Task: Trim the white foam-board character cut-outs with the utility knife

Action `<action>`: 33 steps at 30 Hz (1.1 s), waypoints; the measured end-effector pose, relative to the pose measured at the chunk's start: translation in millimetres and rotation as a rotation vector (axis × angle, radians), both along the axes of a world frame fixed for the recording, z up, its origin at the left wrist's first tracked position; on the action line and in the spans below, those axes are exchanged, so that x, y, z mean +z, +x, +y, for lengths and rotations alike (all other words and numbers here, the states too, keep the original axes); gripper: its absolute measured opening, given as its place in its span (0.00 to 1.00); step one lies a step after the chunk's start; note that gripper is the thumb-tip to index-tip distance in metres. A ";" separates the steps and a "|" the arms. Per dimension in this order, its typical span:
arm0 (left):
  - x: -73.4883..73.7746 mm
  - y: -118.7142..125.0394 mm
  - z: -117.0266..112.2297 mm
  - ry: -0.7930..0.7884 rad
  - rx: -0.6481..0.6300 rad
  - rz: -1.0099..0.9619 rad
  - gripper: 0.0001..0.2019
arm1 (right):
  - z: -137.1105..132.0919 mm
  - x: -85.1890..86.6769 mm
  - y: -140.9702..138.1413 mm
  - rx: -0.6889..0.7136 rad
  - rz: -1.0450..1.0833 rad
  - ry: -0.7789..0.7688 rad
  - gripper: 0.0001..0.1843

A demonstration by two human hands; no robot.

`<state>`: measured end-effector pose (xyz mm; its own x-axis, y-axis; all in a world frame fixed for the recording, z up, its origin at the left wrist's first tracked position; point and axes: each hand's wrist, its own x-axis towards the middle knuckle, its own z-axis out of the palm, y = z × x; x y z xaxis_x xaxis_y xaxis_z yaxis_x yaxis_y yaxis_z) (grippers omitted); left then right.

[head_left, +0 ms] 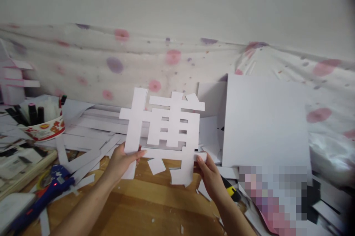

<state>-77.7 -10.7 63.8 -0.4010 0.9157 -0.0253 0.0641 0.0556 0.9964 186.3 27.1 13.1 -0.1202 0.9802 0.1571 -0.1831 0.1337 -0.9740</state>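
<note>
A white cut-out character (pixel 166 129) made of foam board is held upright above a wooden table (pixel 144 206). My left hand (pixel 122 160) grips the bottom of its left vertical stroke, fingers wrapped round the edge. My right hand (pixel 208 171) pinches its lower right stroke. Both forearms reach up from the lower edge of the view.
Several white board strips and scraps (pixel 91 132) litter the table behind. A large white board (pixel 263 121) leans at right. A bowl with markers (pixel 41 125) stands at left, a blue glue gun (pixel 47 188) lies lower left, a yellow cutter (pixel 231 191) by my right wrist.
</note>
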 end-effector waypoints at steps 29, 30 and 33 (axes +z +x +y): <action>-3.5 -4.3 2.3 -0.085 -0.103 0.000 0.16 | 1.3 -2.3 -5.2 0.014 0.098 -0.133 0.19; -2.0 -4.0 1.7 -0.096 -0.101 0.006 0.16 | 1.4 -3.0 -5.6 0.011 0.101 -0.140 0.19; 0.2 -3.5 0.7 -0.119 -0.085 0.016 0.15 | 1.8 -4.7 -6.6 0.003 0.109 -0.157 0.19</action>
<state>-81.3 -9.9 64.1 -0.3234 0.9373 -0.1301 0.0897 0.1672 0.9818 179.6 28.9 8.4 -0.1138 0.9934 0.0141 -0.2887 -0.0195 -0.9572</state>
